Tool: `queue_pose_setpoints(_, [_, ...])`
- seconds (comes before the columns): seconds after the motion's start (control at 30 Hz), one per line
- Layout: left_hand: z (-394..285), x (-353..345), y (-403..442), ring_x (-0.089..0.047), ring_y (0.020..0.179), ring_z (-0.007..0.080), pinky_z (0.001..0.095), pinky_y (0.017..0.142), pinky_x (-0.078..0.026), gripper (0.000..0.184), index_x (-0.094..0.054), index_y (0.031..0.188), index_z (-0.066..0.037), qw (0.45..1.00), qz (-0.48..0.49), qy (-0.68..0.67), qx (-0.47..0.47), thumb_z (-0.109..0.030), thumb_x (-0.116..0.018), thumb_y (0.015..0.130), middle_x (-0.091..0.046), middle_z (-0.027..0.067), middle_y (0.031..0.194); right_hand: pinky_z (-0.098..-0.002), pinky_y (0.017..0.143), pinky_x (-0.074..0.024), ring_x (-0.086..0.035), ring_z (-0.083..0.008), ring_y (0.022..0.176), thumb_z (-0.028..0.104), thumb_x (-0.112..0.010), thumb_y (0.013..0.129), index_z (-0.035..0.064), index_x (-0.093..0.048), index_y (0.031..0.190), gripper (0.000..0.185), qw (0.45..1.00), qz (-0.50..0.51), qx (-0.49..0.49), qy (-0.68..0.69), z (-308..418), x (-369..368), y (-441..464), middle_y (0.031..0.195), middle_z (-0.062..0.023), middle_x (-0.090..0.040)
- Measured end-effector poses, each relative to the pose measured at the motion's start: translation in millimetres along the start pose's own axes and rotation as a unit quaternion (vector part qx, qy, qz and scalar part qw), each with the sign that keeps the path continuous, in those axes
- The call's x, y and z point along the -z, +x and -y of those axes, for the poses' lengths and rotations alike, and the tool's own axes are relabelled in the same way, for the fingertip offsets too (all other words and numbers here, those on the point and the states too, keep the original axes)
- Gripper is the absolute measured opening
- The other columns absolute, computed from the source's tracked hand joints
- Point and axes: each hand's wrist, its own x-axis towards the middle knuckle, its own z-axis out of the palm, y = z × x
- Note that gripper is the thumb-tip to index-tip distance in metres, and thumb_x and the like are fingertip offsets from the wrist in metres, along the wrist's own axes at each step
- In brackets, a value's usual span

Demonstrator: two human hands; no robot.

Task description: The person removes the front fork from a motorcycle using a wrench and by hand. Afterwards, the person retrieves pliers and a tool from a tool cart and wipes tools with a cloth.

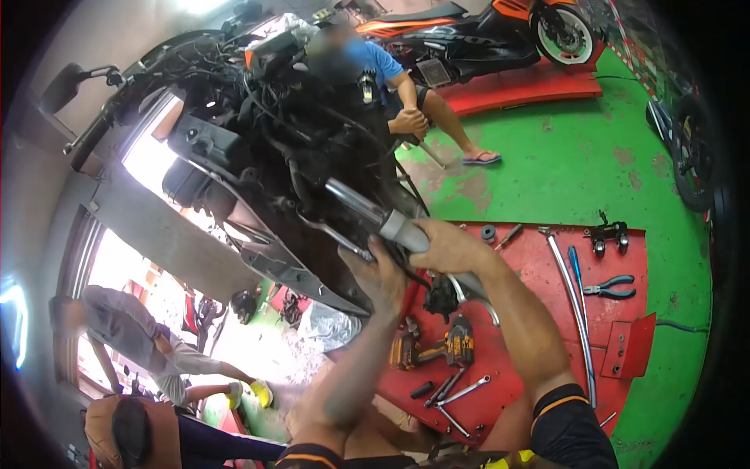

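1. Head view: the dark motorcycle (312,148) fills the upper middle, front wiring and hoses exposed, black and dusty, one mirror sticking out at left.
2. An orange-and-black motorcycle (484,47) stands behind on a red ramp (531,95).
3. A seated person in a blue shirt (383,66), hands together, is just beyond the dark motorcycle; another person in grey (125,328) bends over at lower left.
4. A red platform (531,352) lies below, partly hidden by the right forearm.
5. The metal tube (355,199), shiny at its upper end with a matt grey sleeve below, slants in front of the dark motorcycle; whether it is attached, I cannot tell.
6. The right hand (449,246) is wrapped around the grey sleeve, covering part of it.
7. The left hand (379,281) is curled at the end of a bent metal bar (320,227); its grip is unclear.
8. On the platform: a long silver rod (574,320), a yellow-and-black power driver (449,344), pliers (612,288) and a small dark ring (488,231).
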Motion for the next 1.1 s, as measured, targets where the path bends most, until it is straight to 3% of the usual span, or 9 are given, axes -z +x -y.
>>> queue_pose_setpoints(0.13, [-9,93,27,-0.058,0.100,0.0203,0.0340,0.087,-0.047,0.063,-0.040,0.137,0.003,0.955,0.202,0.213,0.041,-0.032,-0.068,0.092,-0.061,0.0144,0.109,-0.0306,0.051,-0.0469,-0.057,-0.0139,0.055,0.013,-0.068,0.077,-0.0006,-0.057,0.123,0.049,0.999,0.018,-0.023,0.019,-5,-5,1,0.074,-0.0055,-0.061])
queue_pose_setpoints(0.23, [-101,165,109,-0.049,0.052,0.0080,0.0241,0.046,-0.037,0.056,-0.050,0.139,-0.005,0.831,0.405,0.348,0.155,-0.031,-0.064,0.091,-0.058,0.0008,0.074,-0.0314,0.051,-0.0464,-0.057,-0.0139,0.056,0.013,-0.068,0.077,-0.0009,-0.057,0.123,0.049,0.999,0.016,-0.042,0.019,7,-1,-3,0.073,-0.0050,-0.060])
queue_pose_setpoints(0.3, [-134,174,159,-0.046,0.054,0.0024,0.0217,0.046,-0.031,0.046,-0.054,0.136,-0.007,0.816,0.438,0.148,0.346,-0.019,-0.062,0.092,-0.052,-0.0029,0.069,-0.0318,0.051,-0.0461,-0.057,-0.0139,0.056,0.013,-0.068,0.077,-0.0012,-0.056,0.122,0.049,0.998,0.013,-0.057,0.023,11,-1,-5,0.073,-0.0048,-0.060])
queue_pose_setpoints(0.57, [17,16,2,-0.052,0.062,0.0124,0.0265,0.052,-0.040,0.033,-0.052,0.121,-0.002,0.983,-0.073,0.170,-0.001,-0.023,-0.060,0.096,-0.059,0.0036,0.082,-0.0312,0.052,-0.0482,-0.059,-0.0141,0.056,0.013,-0.068,0.076,-0.0025,-0.057,0.118,0.047,0.999,0.012,-0.048,0.015,11,-4,-1,0.072,-0.0053,-0.061])
queue_pose_setpoints(0.67, [20,1,4,-0.058,0.076,0.0243,0.0365,0.073,-0.047,0.037,-0.051,0.120,0.001,0.996,-0.040,-0.038,-0.076,-0.026,-0.060,0.097,-0.061,0.0083,0.088,-0.0306,0.051,-0.0484,-0.060,-0.0140,0.056,0.013,-0.068,0.077,-0.0026,-0.056,0.117,0.045,0.999,-0.002,-0.034,-0.005,6,3,0,0.072,-0.0058,-0.062])
queue_pose_setpoints(0.77, [-20,83,17,-0.058,0.076,0.0239,0.0382,0.073,-0.047,0.040,-0.052,0.124,0.004,0.983,0.148,0.092,0.062,-0.024,-0.060,0.097,-0.062,0.0093,0.089,-0.0306,0.051,-0.0485,-0.060,-0.0141,0.055,0.012,-0.068,0.078,-0.0025,-0.056,0.116,0.043,0.999,0.017,-0.051,-0.003,6,-2,-1,0.072,-0.0061,-0.062])
queue_pose_setpoints(0.8, [-15,121,42,-0.056,0.069,0.0190,0.0334,0.063,-0.045,0.042,-0.051,0.128,0.003,0.954,0.212,0.187,-0.097,-0.023,-0.061,0.096,-0.061,0.0076,0.086,-0.0307,0.050,-0.0485,-0.060,-0.0141,0.055,0.012,-0.068,0.078,-0.0024,-0.056,0.116,0.042,0.998,0.019,-0.063,0.001,8,-1,-1,0.073,-0.0062,-0.062])
queue_pose_setpoints(0.97, [-136,167,143,-0.046,0.058,0.0027,0.0195,0.049,-0.031,0.044,-0.055,0.130,-0.001,0.839,0.421,0.128,0.318,-0.021,-0.063,0.091,-0.056,-0.0015,0.073,-0.0311,0.050,-0.0485,-0.061,-0.0148,0.056,0.012,-0.068,0.078,-0.0029,-0.057,0.116,0.042,0.998,0.023,-0.050,0.015,6,-1,-2,0.073,-0.0066,-0.063])
queue_pose_setpoints(1.1, [-58,134,61,-0.043,0.051,0.0035,0.0179,0.042,-0.028,0.049,-0.044,0.140,0.000,0.924,0.254,-0.129,0.256,-0.017,-0.059,0.096,-0.050,-0.0010,0.068,-0.0312,0.051,-0.0489,-0.061,-0.0152,0.056,0.012,-0.069,0.077,-0.0031,-0.057,0.117,0.044,0.999,0.024,-0.042,0.002,9,2,-1,0.073,-0.0071,-0.063])
